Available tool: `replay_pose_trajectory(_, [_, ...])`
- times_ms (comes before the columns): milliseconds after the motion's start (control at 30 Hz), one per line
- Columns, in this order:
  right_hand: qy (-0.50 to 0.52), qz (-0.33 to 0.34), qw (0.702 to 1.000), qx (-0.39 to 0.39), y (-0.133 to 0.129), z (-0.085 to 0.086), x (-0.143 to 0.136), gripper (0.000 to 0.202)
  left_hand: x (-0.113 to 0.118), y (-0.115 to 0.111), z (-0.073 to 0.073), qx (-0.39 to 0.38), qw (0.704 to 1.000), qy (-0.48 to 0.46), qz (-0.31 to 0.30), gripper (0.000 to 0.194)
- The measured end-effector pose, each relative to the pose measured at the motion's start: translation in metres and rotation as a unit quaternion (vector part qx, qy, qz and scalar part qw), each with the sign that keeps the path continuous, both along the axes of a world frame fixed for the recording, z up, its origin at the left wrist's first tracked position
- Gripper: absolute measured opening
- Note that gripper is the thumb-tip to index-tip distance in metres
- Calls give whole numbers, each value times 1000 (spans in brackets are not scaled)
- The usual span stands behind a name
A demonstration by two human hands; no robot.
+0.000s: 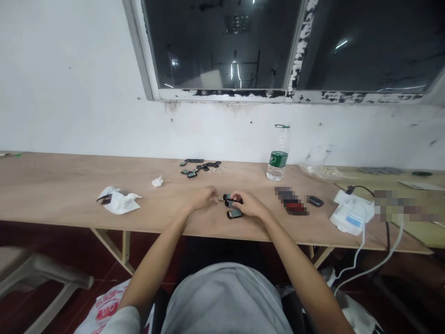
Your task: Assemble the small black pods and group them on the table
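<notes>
My left hand [205, 197] rests low over the table, its fingers drawn together beside a little heap of small metallic bits [219, 198]. Whatever its fingertips pinch is too small to make out. My right hand [247, 204] curls its fingers over a small black casing with a grey face [228, 203], holding it against the tabletop. A similar casing [227, 196] lies just beyond it, partly hidden by the right fingers. Nearer to me lies another grey-faced casing [234, 213], below the right hand.
More black casings [192, 173] and tiny pale bits [217, 170] lie toward the wall. Crumpled tissue [121, 202] is on the left. To the right stand a water bottle [277, 160], a black oval object [315, 201] and a white device [351, 215] with cables.
</notes>
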State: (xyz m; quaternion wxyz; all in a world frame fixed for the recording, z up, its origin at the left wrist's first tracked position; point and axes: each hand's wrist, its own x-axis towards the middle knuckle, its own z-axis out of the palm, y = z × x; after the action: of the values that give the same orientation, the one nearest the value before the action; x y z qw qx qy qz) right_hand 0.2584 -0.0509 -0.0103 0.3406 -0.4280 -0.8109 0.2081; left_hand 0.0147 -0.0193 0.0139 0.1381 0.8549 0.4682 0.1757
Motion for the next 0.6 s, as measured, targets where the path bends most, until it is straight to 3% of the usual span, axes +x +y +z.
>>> replay_pose_trajectory(100, [66,-12,998,10,2,3,-1,18,9,-9,7,23,990,-97,-103,17])
replay_pose_trajectory(200, [139,-32,990,2,3,8,0,19,16,-15,10,65,979,-133,-142,17])
replay_pose_trajectory(367, [192,-26,981,-4,2,13,1,21,17,-14,8,113,969,-148,-161,22])
replay_pose_trajectory(600, [224,15,974,-43,0,16,1,28,18,-15,7,143,964,-180,-137,22])
